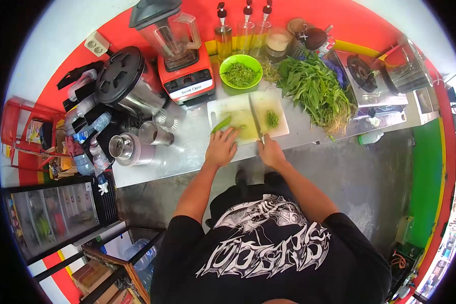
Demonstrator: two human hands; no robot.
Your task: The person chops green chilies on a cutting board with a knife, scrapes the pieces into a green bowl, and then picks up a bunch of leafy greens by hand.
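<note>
Touching long green vegetable stalk (221,124) on white rectangular cutting board (234,106), steel counter (187,154): left hand (221,148), fingers spread flat; right hand (271,152) closed round steel-bladed knife (255,117), blade across board's middle.

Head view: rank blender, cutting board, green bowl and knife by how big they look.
1. Blender
2. Cutting board
3. Green bowl
4. Knife, thinnest, though about as long as the bowl is wide.

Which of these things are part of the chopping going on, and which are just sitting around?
In use: left hand, green stalk, right hand, knife, cutting board, green bowl, leafy greens.
Lying about: blender, oil bottles, gas stove, steel pot.
</note>
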